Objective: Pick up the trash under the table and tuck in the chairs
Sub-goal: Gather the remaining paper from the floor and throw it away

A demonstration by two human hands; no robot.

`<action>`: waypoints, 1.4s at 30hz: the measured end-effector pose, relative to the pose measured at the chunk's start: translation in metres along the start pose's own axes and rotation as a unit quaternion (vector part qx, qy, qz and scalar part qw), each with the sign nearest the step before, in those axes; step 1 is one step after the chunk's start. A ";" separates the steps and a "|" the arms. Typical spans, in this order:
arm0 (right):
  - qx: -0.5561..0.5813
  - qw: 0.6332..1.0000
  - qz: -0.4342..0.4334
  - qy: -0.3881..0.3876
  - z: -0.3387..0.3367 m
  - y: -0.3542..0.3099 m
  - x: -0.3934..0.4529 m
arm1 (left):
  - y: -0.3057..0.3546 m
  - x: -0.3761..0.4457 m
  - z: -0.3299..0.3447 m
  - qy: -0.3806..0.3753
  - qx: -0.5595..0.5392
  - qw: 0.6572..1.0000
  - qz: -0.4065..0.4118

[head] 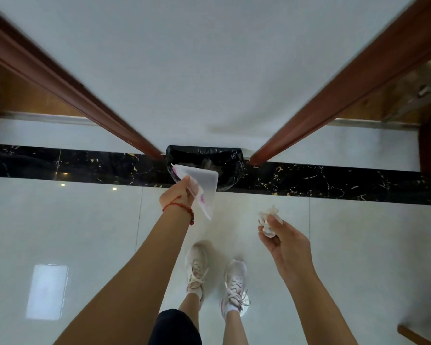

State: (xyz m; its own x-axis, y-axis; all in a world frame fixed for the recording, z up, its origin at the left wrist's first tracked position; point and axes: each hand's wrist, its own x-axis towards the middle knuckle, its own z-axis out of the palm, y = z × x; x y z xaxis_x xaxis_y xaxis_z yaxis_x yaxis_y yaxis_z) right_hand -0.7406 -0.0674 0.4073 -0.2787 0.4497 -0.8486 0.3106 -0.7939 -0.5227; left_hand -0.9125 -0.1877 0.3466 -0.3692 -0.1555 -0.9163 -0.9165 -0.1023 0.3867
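While we stand at the doorway, this is how things lie:

Left hand: our left hand [178, 195] is closed on a flat white wrapper [201, 188] with pink print, pinched between thumb and fingers. A red bracelet [182, 207] sits on that wrist.

Right hand: our right hand [284, 241] is curled around a crumpled tissue [269, 220], fingertips holding it up and away from the palm.

Where the trash is: both pieces are in our grip, off the floor. The wrapper hangs over the near rim of the bin; the tissue is held to the right of it and nearer to us, not yet over the opening.

Bin: a trash bin [230, 163] lined with a black bag stands against the white wall [209, 70], between two brown door frames, on the dark marble strip [334, 178] of the floor.

Feet: our pale sneakers [235, 277] are planted on the glossy white tiles, just short of the bin.

Done so far, as we judge it: the picking-up part looks finished for these two pieces, since we are carrying them.

Left to do: neither piece has been dropped in. We cannot tell whether more litter remains, because neither the table nor the floor beneath it is in view. A brown wooden edge [408, 332] shows at the lower right corner; whether it belongs to a chair we cannot say. Tucking in the chairs appears still ahead of us.
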 end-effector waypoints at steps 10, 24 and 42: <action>-0.026 1.000 -0.001 0.009 0.019 -0.003 0.028 | 0.005 0.018 0.004 -0.023 0.117 0.982 0.147; -0.113 0.993 0.017 0.009 0.091 0.021 0.085 | -0.005 0.015 -0.069 -0.045 0.585 0.687 0.429; -0.381 0.908 -0.173 0.004 0.102 0.018 0.080 | 0.014 -0.005 -0.079 -0.042 0.584 0.674 0.451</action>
State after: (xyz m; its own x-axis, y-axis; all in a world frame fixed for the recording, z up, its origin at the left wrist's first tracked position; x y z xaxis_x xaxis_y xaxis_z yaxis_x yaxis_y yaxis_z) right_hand -0.8502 -0.0873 0.3387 -0.4734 0.6232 -0.6225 0.7458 -0.0925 -0.6598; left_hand -0.9110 -0.2665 0.3644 -0.8192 0.4245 -0.3856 0.2087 0.8470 0.4890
